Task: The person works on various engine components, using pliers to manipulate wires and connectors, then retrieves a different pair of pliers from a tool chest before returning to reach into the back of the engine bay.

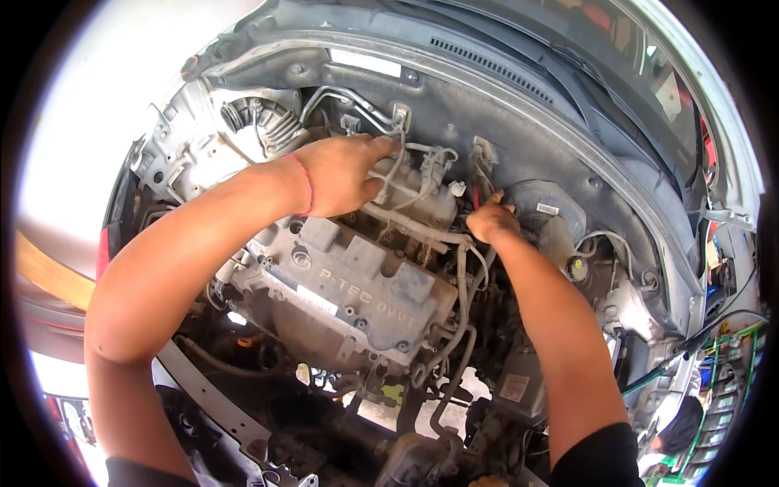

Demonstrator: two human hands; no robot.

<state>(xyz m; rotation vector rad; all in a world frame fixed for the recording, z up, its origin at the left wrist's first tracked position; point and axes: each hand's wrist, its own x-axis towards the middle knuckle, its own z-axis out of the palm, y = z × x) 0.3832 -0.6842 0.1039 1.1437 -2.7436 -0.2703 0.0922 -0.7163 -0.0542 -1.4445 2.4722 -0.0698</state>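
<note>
- Left hand (345,174): reaches in from the left over the engine, palm down, fingers curled and partly closed over a bundle of thin metal pipes (398,166) at the rear of the engine bay; fingertips touch the pipes near a small bracket on the firewall.
- Right hand (489,221): closed into a loose fist, clamped on a connector or hose end just beside the round black brake booster (544,207); what exactly it holds is hidden by the fingers.
- The two hands are apart, with the pipes and grey hoses between them.
- Grey engine cover (357,284): lies below both hands, dusty, untouched.
- Corrugated air duct (264,122): upper left, clear of the left hand.
</note>
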